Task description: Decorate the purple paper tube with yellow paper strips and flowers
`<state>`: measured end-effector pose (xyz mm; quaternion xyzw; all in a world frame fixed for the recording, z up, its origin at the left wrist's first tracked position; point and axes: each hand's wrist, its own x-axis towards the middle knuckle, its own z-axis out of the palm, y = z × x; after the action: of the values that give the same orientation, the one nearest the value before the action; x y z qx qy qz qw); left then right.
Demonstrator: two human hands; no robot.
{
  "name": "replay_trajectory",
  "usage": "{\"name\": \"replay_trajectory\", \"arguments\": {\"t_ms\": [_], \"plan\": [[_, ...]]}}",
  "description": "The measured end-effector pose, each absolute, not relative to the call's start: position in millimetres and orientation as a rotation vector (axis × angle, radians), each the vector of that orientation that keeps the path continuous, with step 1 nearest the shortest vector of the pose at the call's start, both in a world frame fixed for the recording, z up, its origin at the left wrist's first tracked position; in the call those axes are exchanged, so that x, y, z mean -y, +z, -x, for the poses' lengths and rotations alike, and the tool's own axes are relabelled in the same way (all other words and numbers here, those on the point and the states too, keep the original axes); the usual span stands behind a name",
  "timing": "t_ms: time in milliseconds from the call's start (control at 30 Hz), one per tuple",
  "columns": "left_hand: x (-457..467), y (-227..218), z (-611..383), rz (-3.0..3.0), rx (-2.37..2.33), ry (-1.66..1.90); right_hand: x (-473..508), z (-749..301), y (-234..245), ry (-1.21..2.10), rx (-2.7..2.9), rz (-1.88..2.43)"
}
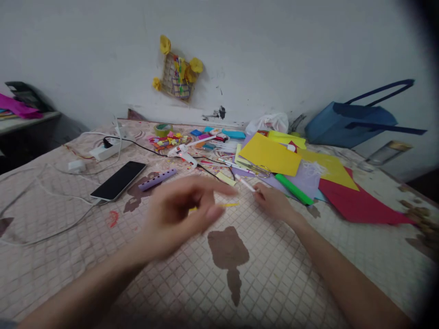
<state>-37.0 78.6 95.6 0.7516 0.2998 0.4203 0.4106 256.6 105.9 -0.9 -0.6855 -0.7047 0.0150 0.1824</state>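
My left hand [181, 214] hovers over the middle of the bed, blurred by motion, fingers partly curled. A thin yellow paper strip [230, 204] shows at its fingertips; I cannot tell whether the hand holds it. My right hand [274, 202] rests on the quilted cover further right. Its fingers are pinched on the end of a thin white pen-like stick [245, 183] that points up and left. Close to that hand lie a green marker [294, 189] and scissors [257, 169] at the edge of a yellow sheet [270, 154].
A phone [119, 180], a purple strip [157, 179], a power strip [108, 148] with cables and a glue gun [182, 152] lie left and behind. Coloured paper [360, 203] spreads to the right, below a blue bag [353, 123]. A paper-flower craft [178, 71] hangs on the wall.
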Motion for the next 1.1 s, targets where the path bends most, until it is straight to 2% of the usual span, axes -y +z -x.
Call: {"name": "replay_trajectory", "arguments": {"t_ms": [200, 333, 467, 567, 833, 1100], "plan": [[-139.6, 28.2, 2.6, -2.377, -1.026, 0.489, -101.3, -244.9, -2.0, 0.269, 1.861, 1.763], [-143.7, 4.4, -3.4, -2.439, -1.121, 0.404, -100.1, -231.4, -2.4, 0.500, 1.743, 1.653], [-144.5, 1.4, -3.2, -2.396, -1.099, 0.376, -99.0, -218.7, -6.2, 0.901, 1.441, 1.475], [-147.9, 6.9, -2.2, -2.292, -1.100, 0.462, -96.5, -210.2, -3.9, 1.082, 1.246, 1.346], [-146.3, 23.9, -1.3, -1.204, -0.947, 0.624, -85.0, -185.8, 11.8, 1.161, 1.191, 1.117], [-133.4, 16.5, -3.1, -1.014, -0.827, 0.617, -81.5, -180.0, 9.3, 1.319, 1.145, 1.168]]}}
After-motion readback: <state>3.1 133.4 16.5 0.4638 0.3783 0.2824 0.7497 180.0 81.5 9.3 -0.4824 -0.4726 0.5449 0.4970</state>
